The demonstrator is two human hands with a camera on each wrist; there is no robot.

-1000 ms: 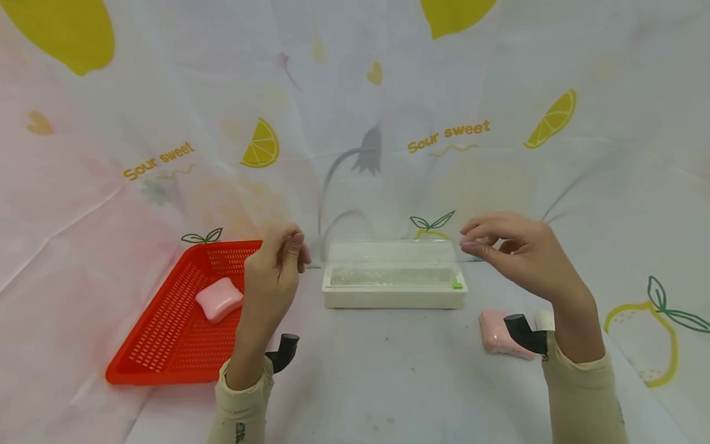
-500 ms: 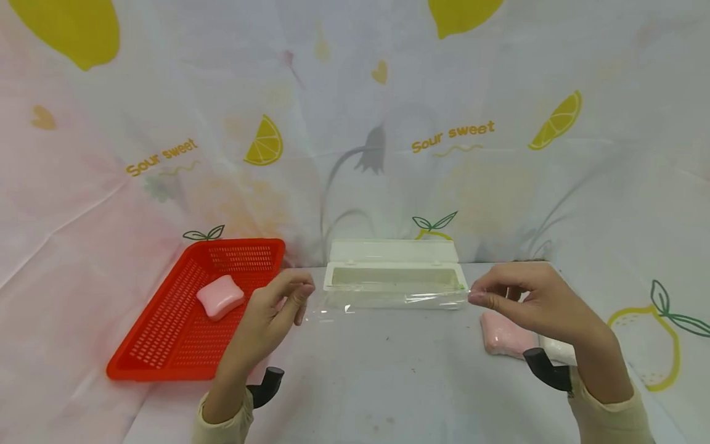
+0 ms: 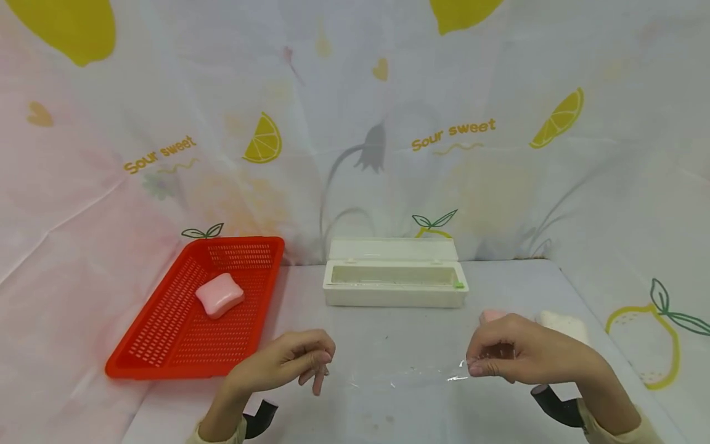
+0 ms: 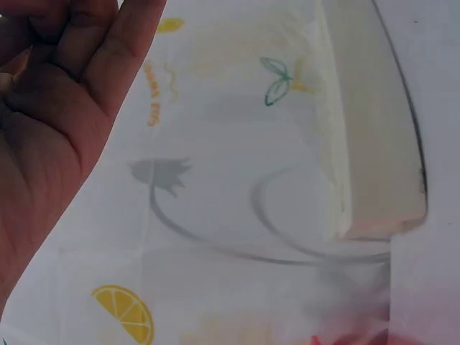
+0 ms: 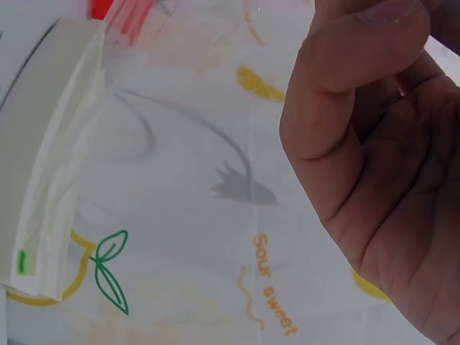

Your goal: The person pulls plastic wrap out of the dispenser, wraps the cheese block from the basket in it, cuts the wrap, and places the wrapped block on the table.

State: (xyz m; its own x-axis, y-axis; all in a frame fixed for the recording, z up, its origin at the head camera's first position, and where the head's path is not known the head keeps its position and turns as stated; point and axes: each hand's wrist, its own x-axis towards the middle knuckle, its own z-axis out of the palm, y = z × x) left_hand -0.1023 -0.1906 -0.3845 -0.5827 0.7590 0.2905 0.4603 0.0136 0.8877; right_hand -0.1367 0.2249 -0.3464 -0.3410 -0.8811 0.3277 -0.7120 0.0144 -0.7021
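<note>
A sheet of clear cling film [image 3: 457,372] stretches low above the table between the two hands; only its glints show. My right hand [image 3: 527,351] pinches its right end between thumb and fingers. At the other end, my left hand [image 3: 285,364] holds the film between thumb and index finger, its other fingers pointing down. Beyond the hands stands a white cling film box [image 3: 396,298] with its lid raised and a green slider at the right. The left wrist view shows the left palm [image 4: 57,115], its fingertips cut off; the right wrist view shows curled right fingers [image 5: 338,93].
A red perforated basket [image 3: 150,372] stands on the left with a shiny pink pillow-shaped block [image 3: 220,296] inside. Behind the right hand lie another pink block [image 3: 491,315], mostly hidden, and a white block [image 3: 566,327]. A printed cloth backdrop [image 3: 310,197] rises behind the table.
Both hands have come down and toward me from beside the box, the film drawn away with them. The film now lies apart from the box, over the near part of the table.
</note>
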